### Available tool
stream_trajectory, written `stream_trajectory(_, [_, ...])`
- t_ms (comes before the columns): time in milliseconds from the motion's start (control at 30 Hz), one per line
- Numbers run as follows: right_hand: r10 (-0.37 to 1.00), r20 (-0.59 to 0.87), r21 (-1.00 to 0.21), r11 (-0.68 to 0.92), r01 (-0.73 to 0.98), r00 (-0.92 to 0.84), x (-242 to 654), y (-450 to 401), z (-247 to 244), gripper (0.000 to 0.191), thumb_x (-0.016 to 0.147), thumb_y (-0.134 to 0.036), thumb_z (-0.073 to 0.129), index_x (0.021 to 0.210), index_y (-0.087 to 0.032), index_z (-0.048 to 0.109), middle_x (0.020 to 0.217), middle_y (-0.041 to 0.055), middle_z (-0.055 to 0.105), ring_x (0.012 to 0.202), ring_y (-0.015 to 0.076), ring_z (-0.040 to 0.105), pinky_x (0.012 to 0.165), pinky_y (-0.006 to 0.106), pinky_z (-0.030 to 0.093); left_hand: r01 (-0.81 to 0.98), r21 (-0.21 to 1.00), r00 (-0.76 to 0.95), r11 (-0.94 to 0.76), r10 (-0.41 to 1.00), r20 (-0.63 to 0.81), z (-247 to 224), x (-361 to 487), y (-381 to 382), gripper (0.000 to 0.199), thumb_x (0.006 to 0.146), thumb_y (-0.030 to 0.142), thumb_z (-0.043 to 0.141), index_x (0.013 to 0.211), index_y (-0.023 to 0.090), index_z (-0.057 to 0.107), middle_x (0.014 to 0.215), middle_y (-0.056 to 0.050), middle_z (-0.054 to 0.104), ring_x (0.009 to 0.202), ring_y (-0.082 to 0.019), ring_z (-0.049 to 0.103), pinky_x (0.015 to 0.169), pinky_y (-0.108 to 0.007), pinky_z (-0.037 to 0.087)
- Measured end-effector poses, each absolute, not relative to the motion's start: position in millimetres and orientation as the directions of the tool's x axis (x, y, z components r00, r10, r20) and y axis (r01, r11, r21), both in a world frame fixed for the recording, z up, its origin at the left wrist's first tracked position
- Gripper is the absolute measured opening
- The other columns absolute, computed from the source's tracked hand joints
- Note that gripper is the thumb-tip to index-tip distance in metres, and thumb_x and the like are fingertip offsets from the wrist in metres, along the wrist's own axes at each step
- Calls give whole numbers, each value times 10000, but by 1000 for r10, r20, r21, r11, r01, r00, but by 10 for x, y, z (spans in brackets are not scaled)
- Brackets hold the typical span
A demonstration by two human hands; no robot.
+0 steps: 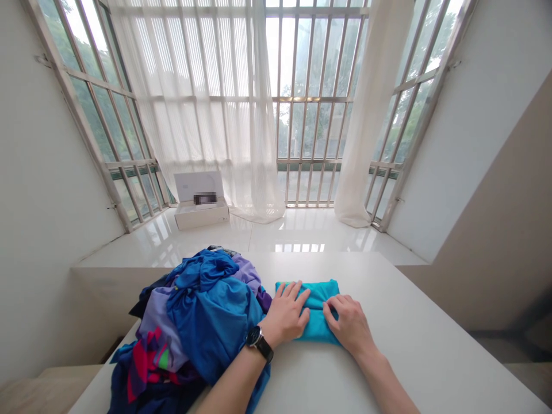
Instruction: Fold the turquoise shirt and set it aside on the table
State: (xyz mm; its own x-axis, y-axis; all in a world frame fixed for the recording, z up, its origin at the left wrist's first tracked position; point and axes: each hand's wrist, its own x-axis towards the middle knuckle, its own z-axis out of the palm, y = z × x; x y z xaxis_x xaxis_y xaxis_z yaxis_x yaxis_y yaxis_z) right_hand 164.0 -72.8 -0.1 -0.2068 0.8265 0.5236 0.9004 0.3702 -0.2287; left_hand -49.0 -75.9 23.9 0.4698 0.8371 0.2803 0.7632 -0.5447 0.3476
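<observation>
A folded turquoise cloth [317,326] lies flat on the white table [388,356], with a crease running across its middle. My left hand [287,313], a black watch on its wrist, rests on the cloth's left part with the fingers spread. On the right part, my right hand [348,323] has its thumb and forefinger curled together at the crease; whether cloth is pinched between them is too small to tell. Left of the cloth, beside my left forearm, is a big heap of crumpled clothes [215,310] in blue, lilac, navy and pink.
Behind the table runs a glossy white window sill [310,227]. An open white box [202,214] stands on its left part. Sheer white curtains [215,115] hang before a barred window. The table's right edge slants down to the lower right.
</observation>
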Motion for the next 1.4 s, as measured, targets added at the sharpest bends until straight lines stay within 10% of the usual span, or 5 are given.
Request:
stream_trajectory(233, [757, 604, -139, 409, 902, -250, 1526, -584, 128, 319, 996, -311, 411, 1007, -191, 706, 1086, 106, 735, 1092, 259, 619, 984, 411, 447, 764, 329, 487, -555, 830, 270, 130, -488, -771, 521, 1006, 416, 427, 1500, 251, 448, 1583, -94, 394, 1459, -312, 328, 1221, -543, 170])
stream_trajectory(500, [943, 118, -117, 325, 939, -311, 1437, -300, -139, 603, 998, -427, 325, 1520, -136, 405, 1592, 161, 382, 1479, 293, 337, 1190, 503, 308, 812, 398, 353, -426, 903, 247, 58, -456, -752, 555, 1011, 423, 399, 1515, 191, 435, 1610, -133, 327, 1491, -333, 271, 1229, -534, 182])
stream_trajectory(1400, [970, 188, -58, 167, 984, -154, 1474, -320, -408, 677, 970, -455, 318, 1507, -52, 408, 1575, 202, 386, 1468, 334, 345, 1190, 505, 308, 875, 395, 217, -279, 957, 194, 233, -254, -803, 652, 972, 422, 366, 1456, -1, 469, 1561, -249, 364, 1476, -405, 273, 1216, -582, 172])
